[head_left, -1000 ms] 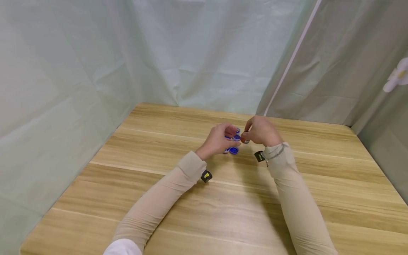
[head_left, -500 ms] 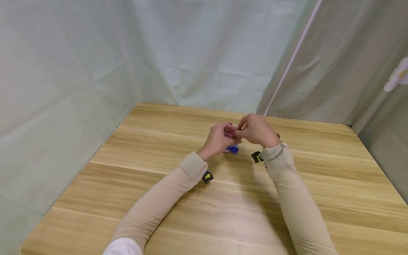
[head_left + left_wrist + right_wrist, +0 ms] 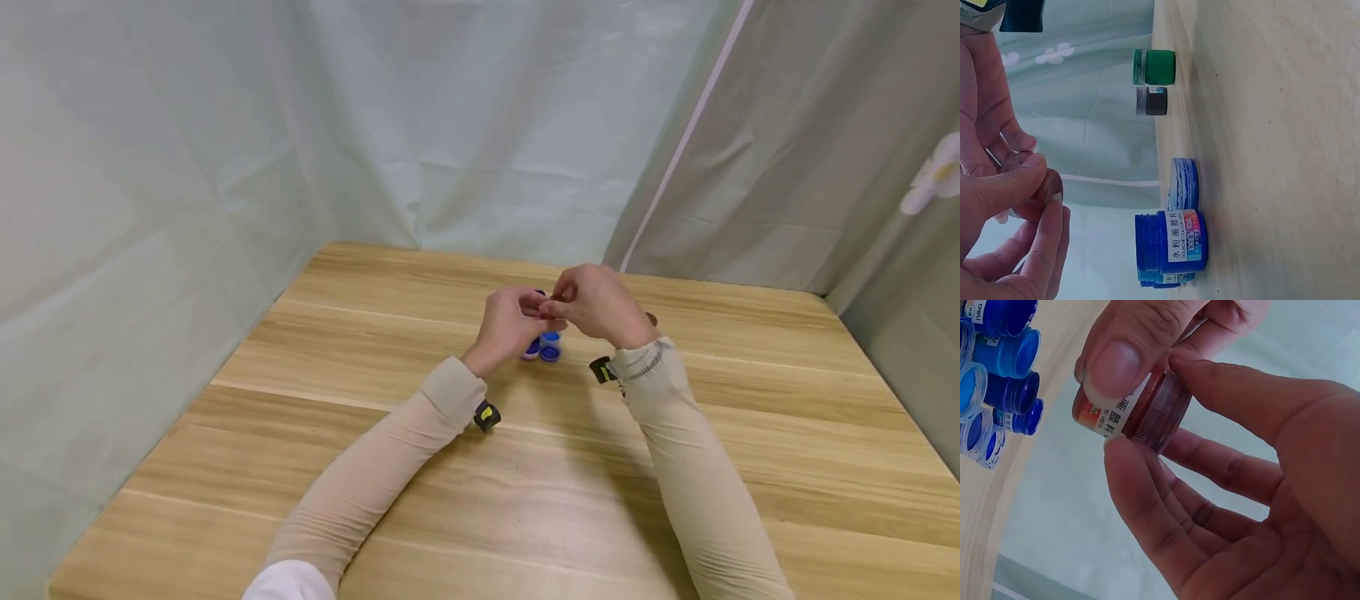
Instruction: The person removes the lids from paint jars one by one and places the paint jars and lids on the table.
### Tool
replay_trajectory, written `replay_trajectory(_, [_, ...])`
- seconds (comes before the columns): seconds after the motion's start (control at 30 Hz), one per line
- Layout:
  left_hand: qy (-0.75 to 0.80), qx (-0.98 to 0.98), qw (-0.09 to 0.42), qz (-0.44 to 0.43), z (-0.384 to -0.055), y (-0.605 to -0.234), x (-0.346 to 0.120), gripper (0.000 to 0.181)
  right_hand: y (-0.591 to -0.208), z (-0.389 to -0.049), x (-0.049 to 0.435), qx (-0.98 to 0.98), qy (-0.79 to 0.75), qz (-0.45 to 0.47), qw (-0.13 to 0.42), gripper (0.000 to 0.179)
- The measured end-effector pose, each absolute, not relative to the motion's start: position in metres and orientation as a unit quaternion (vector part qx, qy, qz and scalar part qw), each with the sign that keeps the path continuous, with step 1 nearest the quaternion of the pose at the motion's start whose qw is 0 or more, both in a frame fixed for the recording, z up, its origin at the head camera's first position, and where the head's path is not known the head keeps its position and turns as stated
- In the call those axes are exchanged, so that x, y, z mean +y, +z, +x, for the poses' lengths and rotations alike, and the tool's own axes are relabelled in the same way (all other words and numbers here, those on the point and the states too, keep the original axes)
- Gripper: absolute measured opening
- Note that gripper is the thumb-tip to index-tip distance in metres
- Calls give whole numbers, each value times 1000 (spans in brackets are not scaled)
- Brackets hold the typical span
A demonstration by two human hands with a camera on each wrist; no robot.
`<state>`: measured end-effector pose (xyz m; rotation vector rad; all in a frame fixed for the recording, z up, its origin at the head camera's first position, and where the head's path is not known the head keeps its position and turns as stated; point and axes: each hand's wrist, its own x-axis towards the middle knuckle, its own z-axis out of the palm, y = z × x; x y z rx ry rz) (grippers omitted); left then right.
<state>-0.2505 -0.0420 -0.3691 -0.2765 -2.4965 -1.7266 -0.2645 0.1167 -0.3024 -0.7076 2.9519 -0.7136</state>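
Find red-brown paint jar (image 3: 1140,417) in mid-air over wooden table (image 3: 450,521), pinched by left hand (image 3: 508,323) at labelled body (image 3: 1124,417) and right hand (image 3: 602,305) at ridged cap (image 3: 1165,414). Note clustered blue jars (image 3: 1184,237) below; farther right, green jar (image 3: 1160,67) beside dark jar (image 3: 1157,101).

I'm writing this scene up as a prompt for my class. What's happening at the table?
A person is holding a small reddish-brown paint jar up off the wooden table. The left hand grips its labelled body, while the right hand has thumb and fingers curled at the ribbed cap. The cap is on the jar; whether it is loosened cannot be told. Several blue jars stand clustered below, with a green jar and a dark jar apart from them.
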Motion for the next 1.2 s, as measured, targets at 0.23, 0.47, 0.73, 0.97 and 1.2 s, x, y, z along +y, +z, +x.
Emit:
replay_trajectory(0.23, [-565, -819, 47, -88, -252, -371, -41, 20, -304, -265, 117, 946, -227, -231, 10, 21])
replay_trajectory(0.47, [-572, -815, 40, -84, -251, -373, -40, 19, -304, -261, 114, 950, -217, -222, 17, 18])
replay_trajectory(0.73, [-544, -833, 53, -85, -251, -374, -41, 23, -303, -258, 110, 947, -224, -231, 17, 15])
replay_trajectory(0.97, [-544, -833, 45, -88, -251, -374, -42, 21, -303, -259, 110, 943, -221, -250, 21, 14])
replay_trajectory(1.2, [-543, -833, 41, -94, -251, -372, -39, 15, -302, -260, 113, 938, -225, -261, 23, 15])
